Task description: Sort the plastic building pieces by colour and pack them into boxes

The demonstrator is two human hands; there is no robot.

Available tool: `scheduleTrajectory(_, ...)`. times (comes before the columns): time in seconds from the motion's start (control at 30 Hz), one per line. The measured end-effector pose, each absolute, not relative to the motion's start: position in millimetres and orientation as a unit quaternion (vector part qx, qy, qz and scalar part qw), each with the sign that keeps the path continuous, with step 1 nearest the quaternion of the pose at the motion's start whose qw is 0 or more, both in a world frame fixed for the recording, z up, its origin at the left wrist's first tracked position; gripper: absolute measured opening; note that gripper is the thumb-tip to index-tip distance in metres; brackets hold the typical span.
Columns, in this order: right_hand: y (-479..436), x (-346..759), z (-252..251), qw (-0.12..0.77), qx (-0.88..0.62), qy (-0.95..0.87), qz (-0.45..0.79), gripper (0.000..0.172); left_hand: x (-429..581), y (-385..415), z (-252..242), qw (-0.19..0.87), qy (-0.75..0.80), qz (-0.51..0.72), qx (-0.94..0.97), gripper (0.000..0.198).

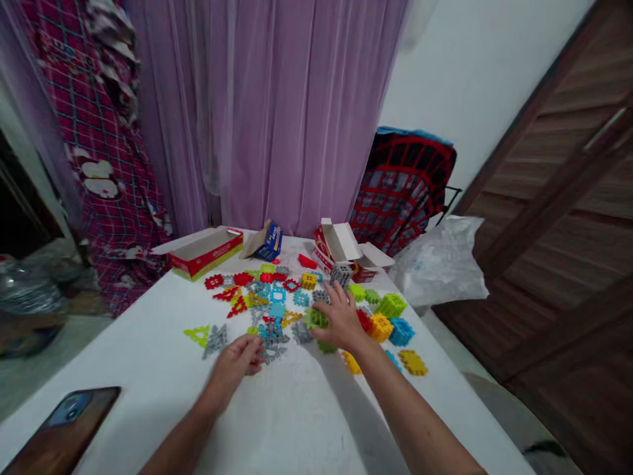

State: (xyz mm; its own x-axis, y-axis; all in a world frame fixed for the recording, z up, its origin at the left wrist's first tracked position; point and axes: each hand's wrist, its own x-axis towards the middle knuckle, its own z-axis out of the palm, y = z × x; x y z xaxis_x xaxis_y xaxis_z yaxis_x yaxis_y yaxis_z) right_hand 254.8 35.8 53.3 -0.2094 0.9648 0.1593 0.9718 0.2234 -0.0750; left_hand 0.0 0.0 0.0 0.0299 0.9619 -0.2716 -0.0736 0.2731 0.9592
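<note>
A white tabletop [306, 422] seen from above, with two bare hands reaching into a scatter of coloured plastic interlocking building pieces [277, 297] near its far edge. At the near left corner lies a dark smartphone with a brown-red back [62, 429]. Toward the far left edge sits an open red and yellow cardboard box [205, 251]. The left hand [237, 363] rests palm down at the near side of the scatter, fingers loosely curled, its fingertips touching flat grey lattice pieces [270, 346]; whether this grip is clamped on anything cannot be told. A flat lime-green triangle piece [198, 334] lies just left of the pile. At the far edge stands a small blue carton [270, 243]. The right hand [341, 320] lies spread over the middle of the pile, fingers apart, palm covering a lime-green assembled cube [316, 318]. Right of it are built cubes: green [390, 305], orange [380, 326] and blue [401, 331]. A second open red and white box [341, 247] stands at the far edge, and a clear plastic bag [440, 264] hangs off the right edge
</note>
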Motion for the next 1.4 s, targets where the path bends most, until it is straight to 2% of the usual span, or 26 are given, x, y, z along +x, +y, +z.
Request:
scheduleTrajectory(0.37,64.4,278.6,64.5,-0.012,-0.643,-0.764,-0.062,0.056,-15.2,10.5,-1.4,0.535,0.551,0.489,0.413,0.066)
scheduleTrajectory(1.13,68.6,276.3,42.4,-0.026,-0.649,-0.759,-0.042,0.059,-17.6,14.7,-5.0,0.538,0.569,0.479,0.398,0.071)
scheduleTrajectory(1.3,64.5,274.9,55.3,-0.045,-0.655,-0.753,-0.043,0.067,-18.5,14.3,-4.6,0.532,0.571,0.474,0.407,0.069)
scheduleTrajectory(1.4,51.6,273.4,70.5,-0.024,-0.656,-0.753,-0.055,0.051,-18.2,14.3,-4.5,0.532,0.572,0.476,0.405,0.069)
